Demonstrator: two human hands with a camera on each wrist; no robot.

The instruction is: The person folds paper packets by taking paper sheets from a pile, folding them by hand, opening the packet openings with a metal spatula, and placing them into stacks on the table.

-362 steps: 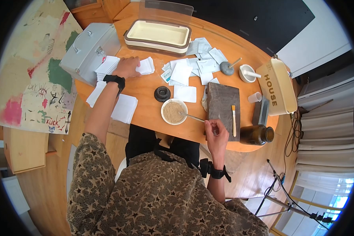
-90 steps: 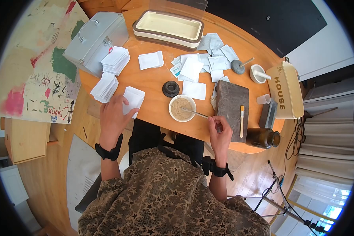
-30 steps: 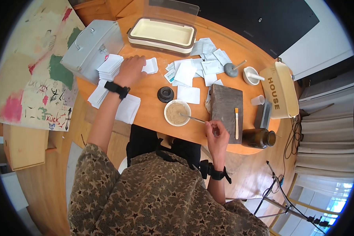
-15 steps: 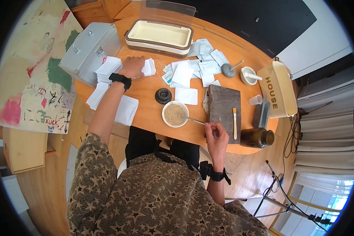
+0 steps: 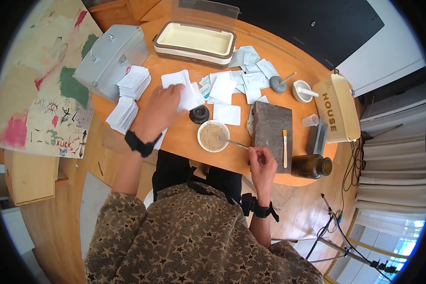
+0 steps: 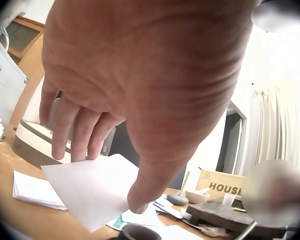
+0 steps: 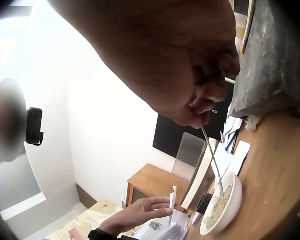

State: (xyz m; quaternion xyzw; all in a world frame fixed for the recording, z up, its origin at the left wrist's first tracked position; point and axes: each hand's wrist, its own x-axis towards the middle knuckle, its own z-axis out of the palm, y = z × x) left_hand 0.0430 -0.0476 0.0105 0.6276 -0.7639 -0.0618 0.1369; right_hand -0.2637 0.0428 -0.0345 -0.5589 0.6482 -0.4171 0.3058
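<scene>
My left hand (image 5: 162, 112) pinches a small white paper (image 6: 92, 187) between thumb and fingertips, up off the table and near the black ring-shaped stand (image 5: 199, 113). Behind it lies a pile of similar white papers (image 6: 35, 189). My right hand (image 5: 264, 166) grips the thin metal handle of a stirring tool (image 7: 213, 159), its fingers curled round the end. The tool's other end sits in beige powder (image 5: 210, 134) inside a small white bowl (image 7: 234, 207), so its tip is hidden. Part of another white pile (image 5: 160, 140) shows beside my left wrist.
Fanned white stacks (image 5: 133, 83) stand by the silver case (image 5: 110, 59). Scattered packets (image 5: 255, 80) lie beyond the bowl. A dark slab (image 5: 272, 125) bears a brush (image 5: 284, 149), with a brown bottle (image 5: 310, 165) alongside. A mortar (image 5: 300, 97) and a lidded cream box (image 5: 194, 42) stand farther back.
My left hand has come back from the far pile toward my body and the bowl, now with a paper in its fingers. My right hand stays on the tool in the powder.
</scene>
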